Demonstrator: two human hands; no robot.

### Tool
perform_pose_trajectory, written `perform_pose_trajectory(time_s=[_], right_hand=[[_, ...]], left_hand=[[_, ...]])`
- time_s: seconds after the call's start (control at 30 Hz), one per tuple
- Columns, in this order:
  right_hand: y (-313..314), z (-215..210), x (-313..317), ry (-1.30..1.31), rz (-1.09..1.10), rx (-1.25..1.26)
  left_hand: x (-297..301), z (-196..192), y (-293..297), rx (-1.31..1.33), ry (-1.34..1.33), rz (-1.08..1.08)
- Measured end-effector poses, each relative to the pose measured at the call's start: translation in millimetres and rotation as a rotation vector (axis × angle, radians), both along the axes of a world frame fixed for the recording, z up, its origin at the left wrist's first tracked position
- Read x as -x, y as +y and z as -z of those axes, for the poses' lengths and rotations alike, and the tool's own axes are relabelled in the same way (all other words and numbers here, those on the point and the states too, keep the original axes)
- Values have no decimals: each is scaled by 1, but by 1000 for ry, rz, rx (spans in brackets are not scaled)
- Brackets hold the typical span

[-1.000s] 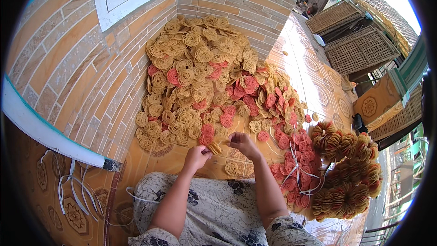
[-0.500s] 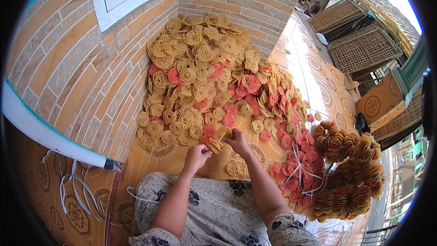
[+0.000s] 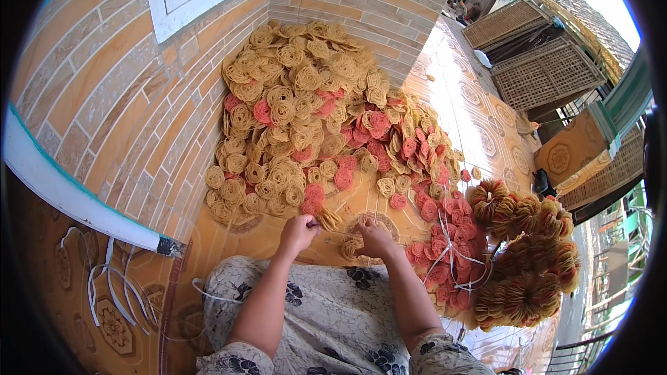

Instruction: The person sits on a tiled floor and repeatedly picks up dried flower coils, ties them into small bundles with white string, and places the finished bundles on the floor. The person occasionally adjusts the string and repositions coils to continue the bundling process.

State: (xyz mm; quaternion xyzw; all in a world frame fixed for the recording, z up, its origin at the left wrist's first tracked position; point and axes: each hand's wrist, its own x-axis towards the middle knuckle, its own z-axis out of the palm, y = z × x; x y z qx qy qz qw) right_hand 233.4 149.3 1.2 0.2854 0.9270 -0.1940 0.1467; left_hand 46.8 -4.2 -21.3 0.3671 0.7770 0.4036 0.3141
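My left hand (image 3: 299, 233) is closed in a pinch beside a small bunch of thin tan lacy discs (image 3: 328, 219), gripping its near end. To its right, my right hand (image 3: 376, 239) hovers low over the floor with thumb and index finger apart. Nothing shows between those fingers. Close to its thumb lies a single tan lacy disc (image 3: 349, 249), partly hidden by the hand. Ahead of both hands spreads a large heap of tan lacy discs (image 3: 285, 107), with pink discs (image 3: 376, 125) mixed in.
At right, white straps (image 3: 451, 253) lie over a patch of pink discs (image 3: 438, 271). Beside them sit bundled rings of discs (image 3: 528, 264). A brick-patterned wall (image 3: 125, 97) stands at left, with more white strap (image 3: 111, 278) below it. Woven racks (image 3: 545, 73) lean at the far right.
My right hand has drawn away from the bunch, down and to the right, toward the lone tan disc. The disc it held now appears to be with the bunch at my left hand.
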Motion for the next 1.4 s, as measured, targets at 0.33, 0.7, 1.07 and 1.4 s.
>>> perform_pose_trajectory(time_s=[0.33, 0.7, 1.07, 1.4], right_hand=[[31, 10, 5, 783, 694, 836], [21, 2, 14, 843, 560, 739], [91, 40, 21, 866, 448, -575], [37, -3, 38, 774, 571, 362]], left_hand=[[-6, -7, -2, -21, -100, 111], [-11, -12, 4, -19, -555, 155], [-19, 3, 7, -69, -329, 92], [-11, -7, 4, -35, -227, 50]])
